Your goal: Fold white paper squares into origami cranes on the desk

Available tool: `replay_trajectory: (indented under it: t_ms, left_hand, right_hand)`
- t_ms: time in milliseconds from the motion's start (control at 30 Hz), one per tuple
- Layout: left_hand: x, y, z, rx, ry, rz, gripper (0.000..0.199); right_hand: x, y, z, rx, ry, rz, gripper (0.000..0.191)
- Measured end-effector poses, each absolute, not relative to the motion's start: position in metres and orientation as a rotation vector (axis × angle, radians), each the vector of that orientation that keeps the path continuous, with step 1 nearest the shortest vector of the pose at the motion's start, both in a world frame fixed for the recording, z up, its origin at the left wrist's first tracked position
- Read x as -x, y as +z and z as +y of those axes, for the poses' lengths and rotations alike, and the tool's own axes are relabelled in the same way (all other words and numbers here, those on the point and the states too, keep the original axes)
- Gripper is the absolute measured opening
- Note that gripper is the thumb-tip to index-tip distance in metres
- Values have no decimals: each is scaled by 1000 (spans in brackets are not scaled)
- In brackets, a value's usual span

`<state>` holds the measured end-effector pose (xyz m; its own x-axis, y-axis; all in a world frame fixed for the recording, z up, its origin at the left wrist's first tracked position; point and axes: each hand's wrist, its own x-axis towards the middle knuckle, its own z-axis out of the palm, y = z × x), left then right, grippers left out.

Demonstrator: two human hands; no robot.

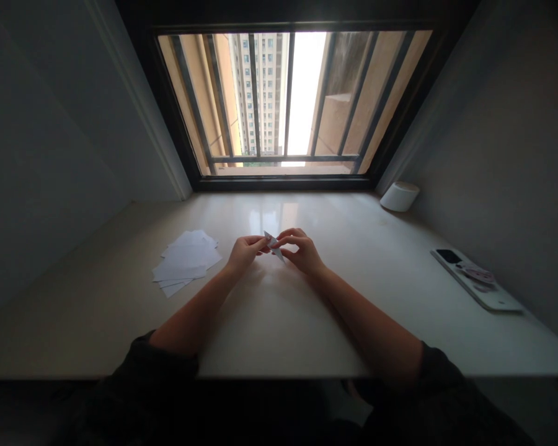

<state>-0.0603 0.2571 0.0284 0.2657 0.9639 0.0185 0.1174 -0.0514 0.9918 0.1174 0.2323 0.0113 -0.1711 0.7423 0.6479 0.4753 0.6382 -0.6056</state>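
A small folded piece of white paper (275, 247) with pointed ends is held above the middle of the pale tabletop, tilted from upper left to lower right. My left hand (246, 253) pinches its left side between thumb and fingers. On the other side, my right hand (301, 248) has its thumb and fingertips closed on the paper, with the fingers curved over it. The fingertips of both hands nearly meet around the paper and hide part of it.
Several loose white sheets (186, 260) lie in an overlapping pile at the left. A white cylinder (400, 196) stands at the back right. A white phone-like object (477, 280) lies near the right wall. Behind is a barred window (283, 184).
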Motion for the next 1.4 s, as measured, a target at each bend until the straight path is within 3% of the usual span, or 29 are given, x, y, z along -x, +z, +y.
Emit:
replay_trajectory:
  t_ms: [267, 1400]
  left_hand:
    - [58, 29, 256, -1478, 985, 1021, 36]
    - [59, 29, 258, -1440, 1001, 1083, 43]
  right_hand:
    - [-118, 9, 234, 949, 408, -1802, 6]
    - [-113, 7, 237, 855, 1015, -1615, 24]
